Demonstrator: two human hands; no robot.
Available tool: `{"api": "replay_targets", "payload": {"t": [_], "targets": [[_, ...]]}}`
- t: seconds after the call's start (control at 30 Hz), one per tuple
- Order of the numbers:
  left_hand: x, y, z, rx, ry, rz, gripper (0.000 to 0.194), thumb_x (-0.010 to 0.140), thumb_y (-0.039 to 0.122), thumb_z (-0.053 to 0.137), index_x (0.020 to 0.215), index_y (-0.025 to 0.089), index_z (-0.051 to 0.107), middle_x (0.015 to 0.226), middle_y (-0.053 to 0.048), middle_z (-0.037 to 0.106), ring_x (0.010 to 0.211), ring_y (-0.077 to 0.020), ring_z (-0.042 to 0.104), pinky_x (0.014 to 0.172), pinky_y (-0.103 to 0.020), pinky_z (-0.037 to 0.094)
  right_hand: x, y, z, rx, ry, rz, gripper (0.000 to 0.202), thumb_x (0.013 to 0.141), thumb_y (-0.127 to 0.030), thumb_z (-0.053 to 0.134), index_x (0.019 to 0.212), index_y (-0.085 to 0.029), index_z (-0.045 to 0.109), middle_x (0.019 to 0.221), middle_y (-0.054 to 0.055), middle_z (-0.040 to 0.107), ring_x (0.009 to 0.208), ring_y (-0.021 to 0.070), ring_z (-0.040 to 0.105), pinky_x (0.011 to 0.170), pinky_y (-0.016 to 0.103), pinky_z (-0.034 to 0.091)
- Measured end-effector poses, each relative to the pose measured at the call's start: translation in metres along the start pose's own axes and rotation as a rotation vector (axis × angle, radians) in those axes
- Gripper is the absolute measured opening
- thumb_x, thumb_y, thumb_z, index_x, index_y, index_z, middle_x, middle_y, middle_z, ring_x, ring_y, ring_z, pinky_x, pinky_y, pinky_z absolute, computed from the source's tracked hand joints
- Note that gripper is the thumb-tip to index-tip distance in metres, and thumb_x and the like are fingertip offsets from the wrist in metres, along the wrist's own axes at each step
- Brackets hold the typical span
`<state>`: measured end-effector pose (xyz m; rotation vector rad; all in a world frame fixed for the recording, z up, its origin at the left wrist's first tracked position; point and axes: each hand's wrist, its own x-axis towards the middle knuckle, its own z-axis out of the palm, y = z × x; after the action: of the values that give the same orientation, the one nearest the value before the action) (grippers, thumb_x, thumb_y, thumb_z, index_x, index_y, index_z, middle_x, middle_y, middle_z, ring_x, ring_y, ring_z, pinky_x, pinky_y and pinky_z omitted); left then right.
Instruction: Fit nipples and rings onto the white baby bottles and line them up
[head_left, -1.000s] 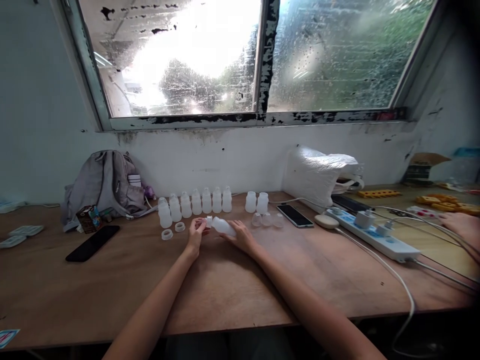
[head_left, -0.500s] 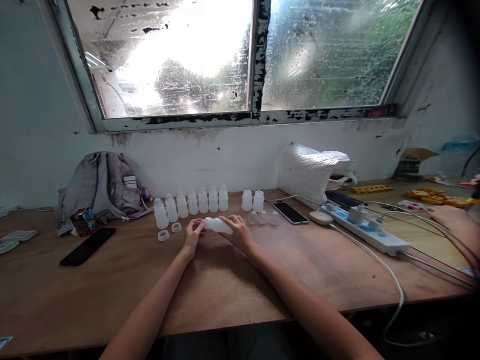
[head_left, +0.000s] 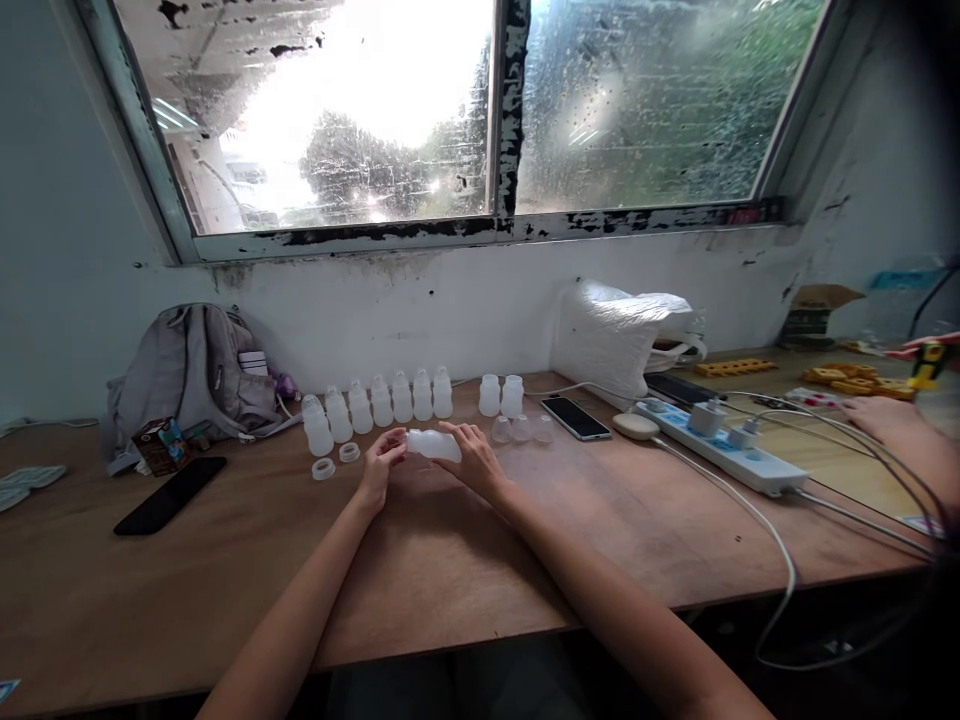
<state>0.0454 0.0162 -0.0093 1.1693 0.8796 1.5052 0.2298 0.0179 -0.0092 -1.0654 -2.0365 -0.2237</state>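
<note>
A translucent white baby bottle (head_left: 433, 446) lies sideways between my hands, a little above the table. My right hand (head_left: 474, 462) is wrapped round its body. The fingers of my left hand (head_left: 384, 462) pinch the bottle's top end; what exactly they hold there is partly hidden. Behind them stands a row of several capped bottles (head_left: 381, 400). Two white ring collars (head_left: 323, 468) lie left of my left hand. Two open bottles (head_left: 490, 396) stand upright behind my right hand, with three clear domed caps (head_left: 520, 429) in front of them.
A phone (head_left: 576, 417), a round white pad (head_left: 637, 427) and a power strip (head_left: 724, 447) with cables lie to the right. On the left are a black phone (head_left: 171, 496), a small box (head_left: 160, 446) and a grey backpack (head_left: 187, 375). Another person's hand (head_left: 877, 415) is at far right.
The view has shifted slightly. The bottle stays in both my hands, with little change in the grip. At far right the other person's yellow-and-black tool has come further into view.
</note>
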Motion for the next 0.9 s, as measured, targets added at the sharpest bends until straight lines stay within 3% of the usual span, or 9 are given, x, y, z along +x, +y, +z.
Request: {"api": "replay_targets", "payload": {"t": [0.2,0.33,0.4,0.53,0.7,0.8,0.9], "targets": [[0.0020,0.0053,-0.0019,-0.048,0.003,-0.016,0.030,0.062,0.034,0.064,0.087,0.017,0.064,0.076,-0.002,0.058,0.062,-0.0076,0.050,0.055,-0.018,0.039,0.0000,-0.0007,0.0003,0.009,0.004,0.013,0.056,0.070,-0.038,0.060,0.118,-0.018,0.039,0.101,0.010,0.053,0.091,0.0248,0.046,0.079,0.038,0.038],[0.0008,0.0072,-0.0015,-0.104,-0.029,-0.005,0.033,0.057,0.027,0.067,0.089,0.018,0.063,0.087,-0.003,0.060,0.075,-0.0114,0.054,0.062,-0.020,0.042,-0.0006,-0.0008,0.0005,0.014,0.001,0.014,0.058,0.068,-0.035,0.062,0.119,-0.018,0.038,0.103,0.010,0.052,0.092,0.0249,0.045,0.079,0.038,0.038],[0.0001,0.0063,-0.0005,-0.095,0.003,-0.033,0.034,0.059,0.031,0.066,0.091,0.019,0.061,0.093,-0.004,0.059,0.075,-0.0121,0.055,0.060,-0.021,0.042,-0.0006,-0.0008,0.0010,0.012,-0.004,0.018,0.057,0.069,-0.035,0.062,0.118,-0.017,0.039,0.102,0.010,0.053,0.091,0.0247,0.045,0.079,0.037,0.037],[0.0003,0.0023,0.0002,0.017,0.084,-0.143,0.036,0.059,0.038,0.066,0.086,0.016,0.061,0.080,-0.004,0.060,0.061,-0.0100,0.054,0.050,-0.020,0.041,-0.0007,-0.0003,0.0032,0.005,-0.016,0.020,0.053,0.069,-0.035,0.061,0.115,-0.017,0.042,0.101,0.011,0.053,0.091,0.0247,0.045,0.079,0.038,0.037],[0.0015,0.0023,-0.0015,-0.053,-0.045,-0.063,0.039,0.055,0.024,0.070,0.092,0.016,0.061,0.094,-0.007,0.061,0.080,-0.0136,0.056,0.065,-0.021,0.043,-0.0019,0.0025,0.0070,0.019,-0.021,0.034,0.051,0.067,-0.033,0.064,0.112,-0.018,0.046,0.100,0.009,0.053,0.091,0.0240,0.045,0.079,0.037,0.038],[0.0021,0.0012,-0.0023,-0.012,0.017,-0.149,0.039,0.059,0.034,0.067,0.094,0.018,0.060,0.096,-0.008,0.060,0.075,-0.0144,0.058,0.060,-0.023,0.044,-0.0024,0.0025,0.0079,0.035,-0.036,0.030,0.041,0.068,-0.033,0.063,0.105,-0.019,0.053,0.096,0.009,0.054,0.090,0.0239,0.046,0.079,0.037,0.038],[0.0033,-0.0023,-0.0042,0.080,0.064,-0.223,0.042,0.058,0.043,0.067,0.088,0.013,0.061,0.081,-0.009,0.062,0.062,-0.0136,0.058,0.054,-0.023,0.043,-0.0022,-0.0007,0.0065,0.080,-0.042,0.023,0.037,0.070,-0.034,0.060,0.104,-0.020,0.055,0.096,0.009,0.055,0.090,0.0238,0.046,0.080,0.038,0.037]]}}
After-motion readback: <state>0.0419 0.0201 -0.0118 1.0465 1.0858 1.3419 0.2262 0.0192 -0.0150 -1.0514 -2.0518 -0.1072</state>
